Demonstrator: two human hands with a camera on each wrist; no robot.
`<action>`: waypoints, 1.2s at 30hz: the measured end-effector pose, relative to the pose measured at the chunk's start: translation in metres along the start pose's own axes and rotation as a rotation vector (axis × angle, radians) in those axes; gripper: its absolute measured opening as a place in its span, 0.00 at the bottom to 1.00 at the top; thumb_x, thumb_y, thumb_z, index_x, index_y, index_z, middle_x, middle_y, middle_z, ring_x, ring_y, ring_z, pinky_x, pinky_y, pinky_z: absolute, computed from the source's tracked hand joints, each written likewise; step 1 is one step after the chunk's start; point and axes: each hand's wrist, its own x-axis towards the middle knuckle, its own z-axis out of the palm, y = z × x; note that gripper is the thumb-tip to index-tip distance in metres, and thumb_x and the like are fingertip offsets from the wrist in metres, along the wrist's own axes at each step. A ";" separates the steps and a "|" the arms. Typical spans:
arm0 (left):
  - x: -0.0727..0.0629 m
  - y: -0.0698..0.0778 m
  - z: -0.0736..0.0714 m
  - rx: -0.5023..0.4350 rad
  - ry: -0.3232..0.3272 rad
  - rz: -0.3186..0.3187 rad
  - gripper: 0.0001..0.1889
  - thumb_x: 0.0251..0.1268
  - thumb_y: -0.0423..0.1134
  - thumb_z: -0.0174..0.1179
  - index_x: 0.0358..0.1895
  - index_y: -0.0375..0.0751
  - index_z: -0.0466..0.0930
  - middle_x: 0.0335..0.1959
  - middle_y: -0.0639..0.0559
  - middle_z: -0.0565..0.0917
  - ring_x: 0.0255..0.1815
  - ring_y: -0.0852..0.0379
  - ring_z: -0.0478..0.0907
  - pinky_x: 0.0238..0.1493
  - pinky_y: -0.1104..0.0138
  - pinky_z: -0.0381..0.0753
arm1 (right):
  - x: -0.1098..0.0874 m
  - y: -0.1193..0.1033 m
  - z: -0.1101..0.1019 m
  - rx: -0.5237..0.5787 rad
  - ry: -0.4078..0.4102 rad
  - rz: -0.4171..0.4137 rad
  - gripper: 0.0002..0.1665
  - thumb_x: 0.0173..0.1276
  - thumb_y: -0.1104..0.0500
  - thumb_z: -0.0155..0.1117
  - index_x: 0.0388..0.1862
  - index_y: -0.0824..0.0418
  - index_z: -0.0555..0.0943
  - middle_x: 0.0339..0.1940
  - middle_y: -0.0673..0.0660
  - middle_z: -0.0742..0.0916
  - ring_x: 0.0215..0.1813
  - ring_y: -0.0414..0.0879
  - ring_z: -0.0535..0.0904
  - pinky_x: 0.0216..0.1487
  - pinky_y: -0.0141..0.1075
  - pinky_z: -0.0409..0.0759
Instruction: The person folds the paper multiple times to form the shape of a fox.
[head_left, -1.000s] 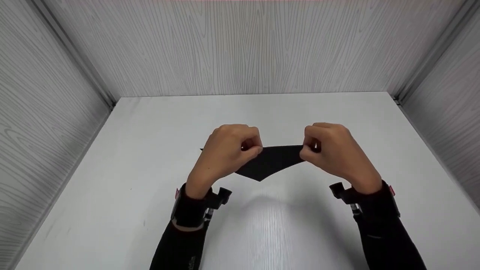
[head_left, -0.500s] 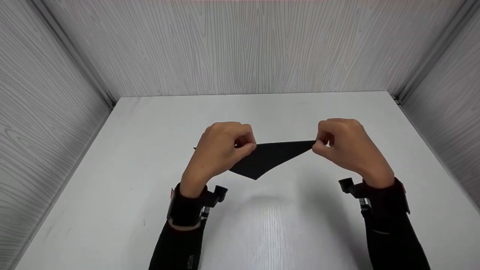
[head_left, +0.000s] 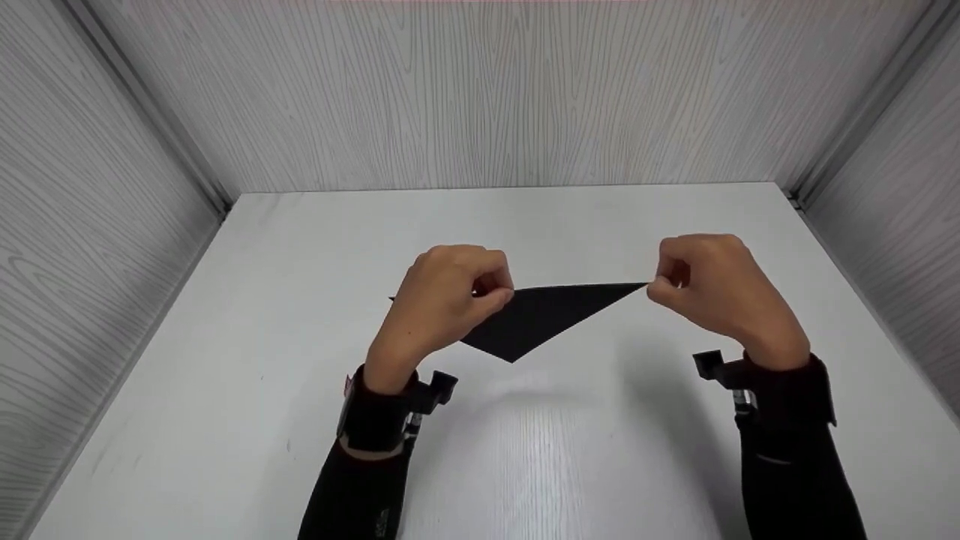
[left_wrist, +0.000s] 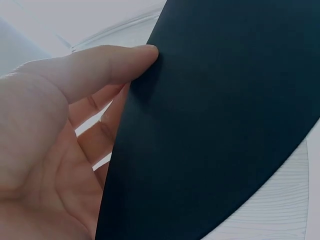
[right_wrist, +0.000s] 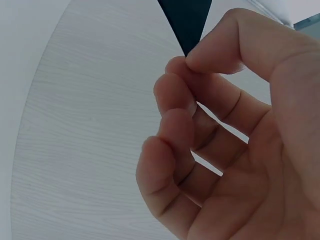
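Head view: thin, flat, black pointed sheet, material unclear, held up over white wood-grain worktop, near centre. Left-hand grip closed on sheet's upper edge, thumb on near face, fingers behind; small tip juts out past hand toward 9 o'clock. Right-hand grip pinches sharp corner at 3 o'clock between thumb and fingertip. Free corner points to 6 o'clock. Pale grey wood-grain wall at 12 o'clock.

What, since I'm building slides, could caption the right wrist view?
Right hand pinching a black sheet by its pointed corner.
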 end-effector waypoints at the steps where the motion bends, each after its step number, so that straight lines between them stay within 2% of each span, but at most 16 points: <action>1: 0.000 -0.001 -0.001 0.010 0.007 -0.002 0.09 0.64 0.30 0.69 0.28 0.50 0.86 0.25 0.59 0.82 0.29 0.62 0.77 0.37 0.63 0.77 | -0.001 0.003 -0.002 0.000 0.006 0.018 0.18 0.54 0.72 0.64 0.18 0.50 0.77 0.18 0.45 0.78 0.23 0.41 0.71 0.28 0.32 0.68; 5: -0.001 -0.005 -0.004 0.031 0.025 -0.021 0.08 0.64 0.30 0.68 0.29 0.48 0.87 0.25 0.58 0.83 0.29 0.61 0.78 0.37 0.63 0.77 | -0.004 0.010 -0.009 -0.001 0.032 0.071 0.16 0.55 0.72 0.62 0.20 0.51 0.79 0.19 0.46 0.80 0.23 0.42 0.71 0.28 0.31 0.68; 8: 0.000 -0.005 -0.003 0.025 0.025 -0.037 0.07 0.65 0.31 0.68 0.30 0.48 0.88 0.26 0.58 0.84 0.29 0.61 0.79 0.37 0.63 0.77 | -0.003 0.011 -0.010 0.001 0.068 0.058 0.15 0.60 0.72 0.61 0.23 0.52 0.83 0.21 0.46 0.82 0.24 0.41 0.73 0.30 0.30 0.69; 13: 0.002 -0.003 0.002 0.022 0.018 -0.048 0.06 0.66 0.32 0.69 0.31 0.48 0.88 0.26 0.58 0.84 0.29 0.62 0.80 0.37 0.64 0.78 | 0.001 0.003 -0.004 0.041 0.167 -0.094 0.14 0.68 0.71 0.65 0.30 0.54 0.88 0.28 0.44 0.86 0.32 0.37 0.78 0.39 0.27 0.73; 16: 0.003 -0.002 0.006 0.018 0.010 -0.047 0.06 0.66 0.32 0.70 0.32 0.48 0.88 0.27 0.58 0.85 0.30 0.62 0.80 0.37 0.64 0.79 | 0.004 -0.008 0.005 0.080 0.217 -0.198 0.10 0.68 0.70 0.69 0.35 0.56 0.89 0.33 0.46 0.89 0.37 0.39 0.82 0.45 0.28 0.76; 19: 0.003 -0.001 0.010 0.010 0.002 -0.039 0.06 0.66 0.33 0.71 0.32 0.48 0.88 0.27 0.59 0.85 0.30 0.62 0.80 0.37 0.64 0.79 | 0.007 -0.021 0.017 0.084 0.220 -0.262 0.09 0.68 0.67 0.74 0.43 0.55 0.91 0.38 0.48 0.90 0.41 0.43 0.84 0.47 0.32 0.77; 23: 0.004 0.002 0.013 -0.002 -0.006 -0.023 0.06 0.66 0.32 0.71 0.32 0.48 0.88 0.27 0.58 0.84 0.30 0.62 0.79 0.36 0.64 0.79 | 0.009 -0.035 0.033 0.056 0.172 -0.314 0.12 0.67 0.64 0.77 0.49 0.55 0.91 0.42 0.48 0.90 0.44 0.45 0.83 0.47 0.37 0.79; 28: 0.005 0.004 0.015 -0.002 -0.015 -0.003 0.06 0.65 0.32 0.70 0.32 0.49 0.88 0.26 0.59 0.82 0.29 0.62 0.77 0.35 0.64 0.77 | 0.011 -0.043 0.048 0.044 0.136 -0.344 0.10 0.66 0.65 0.79 0.45 0.56 0.91 0.39 0.49 0.90 0.41 0.44 0.83 0.43 0.37 0.80; 33: 0.006 0.005 0.018 -0.001 -0.005 0.002 0.07 0.64 0.31 0.69 0.31 0.49 0.87 0.25 0.59 0.81 0.29 0.62 0.76 0.33 0.65 0.75 | 0.010 -0.043 0.053 0.052 0.149 -0.387 0.09 0.64 0.70 0.77 0.36 0.57 0.90 0.32 0.48 0.89 0.35 0.40 0.80 0.37 0.35 0.78; 36: 0.007 0.006 0.020 0.016 0.007 -0.005 0.07 0.64 0.32 0.70 0.31 0.50 0.87 0.26 0.59 0.82 0.30 0.61 0.79 0.33 0.65 0.76 | 0.010 -0.044 0.054 0.047 0.151 -0.403 0.10 0.64 0.72 0.75 0.35 0.57 0.89 0.30 0.48 0.88 0.32 0.38 0.78 0.34 0.33 0.77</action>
